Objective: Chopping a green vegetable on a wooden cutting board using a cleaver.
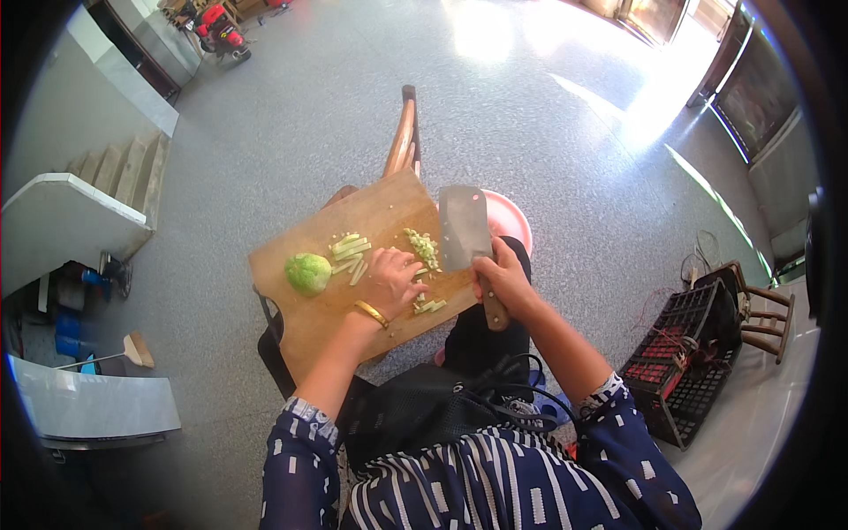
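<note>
My right hand (505,278) grips the wooden handle of a cleaver (464,225), whose broad blade is held at the right edge of a wooden cutting board (311,338). My left hand (395,281), a gold bangle on its wrist, rests over the middle of the board with fingers spread; what lies beneath it is partly hidden. Pale green vegetable sticks (350,250) lie left of its fingers. Small diced pieces (424,248) form a strip between the hand and the blade, and a few short pieces (430,306) lie nearer me. A rough green vegetable piece (308,273) sits at the board's left.
A pink basin (510,218) stands beyond the blade, partly hidden by my knee. The board lies across a wooden seat with an upright part (401,139). Black plastic crates (676,364) and a small wooden chair (768,318) are at right, a broom (138,350) at left.
</note>
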Demonstrator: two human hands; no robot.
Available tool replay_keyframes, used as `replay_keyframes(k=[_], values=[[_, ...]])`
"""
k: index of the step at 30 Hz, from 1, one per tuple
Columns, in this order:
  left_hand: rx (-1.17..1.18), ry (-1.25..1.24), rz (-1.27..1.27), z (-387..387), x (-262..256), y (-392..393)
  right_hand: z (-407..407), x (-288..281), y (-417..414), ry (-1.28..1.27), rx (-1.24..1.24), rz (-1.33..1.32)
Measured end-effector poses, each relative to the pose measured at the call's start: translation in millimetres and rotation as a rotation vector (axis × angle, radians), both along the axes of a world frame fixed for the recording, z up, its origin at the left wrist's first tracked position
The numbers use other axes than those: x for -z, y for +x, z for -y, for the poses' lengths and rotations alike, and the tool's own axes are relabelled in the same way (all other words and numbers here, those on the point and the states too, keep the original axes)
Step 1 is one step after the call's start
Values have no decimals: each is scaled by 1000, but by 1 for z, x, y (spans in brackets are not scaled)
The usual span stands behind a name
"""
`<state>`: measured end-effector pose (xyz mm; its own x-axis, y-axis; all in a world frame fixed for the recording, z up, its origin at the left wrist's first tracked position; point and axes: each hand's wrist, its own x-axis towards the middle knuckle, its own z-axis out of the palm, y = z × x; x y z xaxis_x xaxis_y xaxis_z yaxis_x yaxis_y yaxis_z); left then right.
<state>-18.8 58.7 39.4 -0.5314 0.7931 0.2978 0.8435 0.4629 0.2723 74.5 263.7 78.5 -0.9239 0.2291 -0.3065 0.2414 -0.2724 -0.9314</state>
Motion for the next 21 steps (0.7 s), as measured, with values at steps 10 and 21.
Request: replay_keyframes(k=[10,21], values=[[-161,-78,-58,-11,18,36,1,17,4,149,-18,-72],[-85,-27,-102,6,18,-9,2,14,9,178,-29,-64]])
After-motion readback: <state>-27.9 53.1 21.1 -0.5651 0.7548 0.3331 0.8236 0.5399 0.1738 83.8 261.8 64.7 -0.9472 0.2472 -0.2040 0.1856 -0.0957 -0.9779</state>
